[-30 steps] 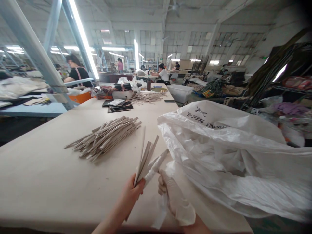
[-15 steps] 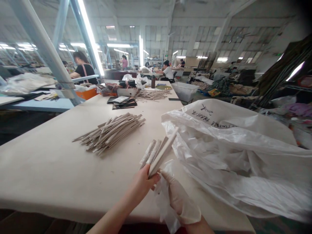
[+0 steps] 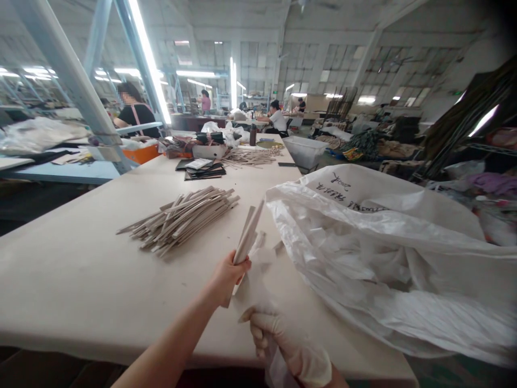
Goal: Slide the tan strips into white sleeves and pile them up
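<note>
My bare left hand [image 3: 228, 277] is wrapped round a few flat beige strips [image 3: 247, 237], which stick up and away from me at a tilt. My right hand [image 3: 278, 339], in a pale thin glove, is closed on a thin clear plastic sheet [image 3: 278, 362] that hangs below its fingers. More filmy plastic, partly blurred, lies between the two hands, over other strips [image 3: 260, 241] on the table. A loose pile of similar beige strips [image 3: 186, 218] lies farther off to the left.
A large white plastic sack [image 3: 404, 258] with dark handwriting spreads over the right side of the table [image 3: 100, 291]. Dark flat pieces [image 3: 204, 171], a white box [image 3: 210, 152] and more strips [image 3: 250, 158] are at the far end. A slanted metal post [image 3: 75, 81] stands at left.
My left hand has moved slightly left with its strips, away from my right hand. My right hand has drawn down and toward me with the plastic.
</note>
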### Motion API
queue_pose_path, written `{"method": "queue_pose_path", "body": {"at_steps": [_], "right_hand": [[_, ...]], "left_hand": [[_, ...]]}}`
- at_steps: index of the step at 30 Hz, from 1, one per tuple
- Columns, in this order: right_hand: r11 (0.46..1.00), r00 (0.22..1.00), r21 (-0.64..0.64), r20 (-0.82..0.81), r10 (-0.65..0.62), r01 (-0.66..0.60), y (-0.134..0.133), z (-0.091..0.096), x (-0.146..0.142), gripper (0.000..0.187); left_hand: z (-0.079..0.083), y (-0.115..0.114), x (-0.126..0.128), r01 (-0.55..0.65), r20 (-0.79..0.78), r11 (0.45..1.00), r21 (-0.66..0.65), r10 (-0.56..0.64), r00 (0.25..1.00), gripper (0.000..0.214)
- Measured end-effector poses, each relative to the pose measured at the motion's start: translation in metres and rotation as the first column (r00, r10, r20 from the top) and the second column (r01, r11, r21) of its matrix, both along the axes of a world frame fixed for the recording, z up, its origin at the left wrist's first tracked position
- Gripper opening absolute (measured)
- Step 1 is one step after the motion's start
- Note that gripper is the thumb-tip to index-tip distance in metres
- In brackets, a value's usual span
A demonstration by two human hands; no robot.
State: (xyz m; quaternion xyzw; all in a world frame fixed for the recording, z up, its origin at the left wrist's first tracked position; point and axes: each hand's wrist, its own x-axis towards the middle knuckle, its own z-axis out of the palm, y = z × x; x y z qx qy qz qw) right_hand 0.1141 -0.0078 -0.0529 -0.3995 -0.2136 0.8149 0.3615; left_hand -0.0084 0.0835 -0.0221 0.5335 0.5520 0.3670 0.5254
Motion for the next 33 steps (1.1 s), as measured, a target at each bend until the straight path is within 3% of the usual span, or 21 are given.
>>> {"method": "queue_pose_path", "body": {"at_steps": [3,7,10,12,14,17,21,23,25,27,29,33], "right_hand": [[0.995,0.998,-0.097,-0.044,-0.039,0.034,-0.01,-0.007,0.016,0.011],[0.959,0.965,-0.143,-0.059,-0.255,0.244,-0.015,-0.02,0.048,0.025],[0.873,0.871,0.021,0.068,-0.487,0.486,-0.005,-0.015,0.056,0.028],[0.828,0.816,0.212,0.166,-0.554,0.519,0.004,-0.004,0.048,0.035],[0.87,0.841,0.316,0.274,-0.467,0.379,0.011,0.007,0.032,0.034],[0.972,0.912,0.231,0.391,-0.126,0.035,0.008,0.019,0.005,0.017],[0.979,0.964,0.183,0.263,0.034,-0.085,-0.015,0.022,-0.01,0.012],[0.987,0.986,0.159,0.168,-0.004,-0.023,-0.019,0.021,-0.006,0.014],[0.986,0.982,0.105,0.121,-0.142,0.129,-0.011,0.018,0.004,0.022],[0.937,0.932,0.083,0.11,-0.346,0.339,0.003,0.017,0.018,0.03],[0.885,0.883,0.111,0.082,-0.461,0.452,0.02,0.018,0.032,0.032],[0.828,0.84,0.171,0.007,-0.542,0.533,0.043,0.019,0.045,0.029]], "left_hand": [[0.007,0.007,-0.013,-0.043,0.087,0.999,-0.008,0.044,0.995,0.027],[0.017,0.006,-0.026,-0.069,0.144,0.997,-0.019,0.071,0.987,0.029],[0.022,0.001,-0.02,-0.033,0.156,0.999,-0.027,0.036,0.987,0.026],[0.023,-0.003,-0.012,0.006,0.159,1.0,-0.026,-0.002,0.987,0.024],[0.024,-0.005,-0.005,0.035,0.16,0.999,-0.018,-0.031,0.987,0.023],[0.024,-0.004,-0.003,0.023,0.156,1.0,-0.009,-0.021,0.988,0.024],[0.02,0.001,-0.008,-0.023,0.146,0.999,-0.03,0.027,0.989,0.026],[0.017,0.002,-0.009,-0.019,0.15,0.998,-0.052,0.027,0.988,0.028],[0.016,0.0,-0.01,-0.008,0.162,0.997,-0.071,0.019,0.987,0.033],[0.017,-0.007,-0.014,0.001,0.175,0.994,-0.106,0.017,0.984,0.039],[0.018,-0.019,-0.022,0.012,0.188,0.986,-0.169,0.02,0.982,0.042],[0.011,-0.052,-0.042,0.066,0.208,0.948,-0.311,0.0,0.978,0.036]]}}
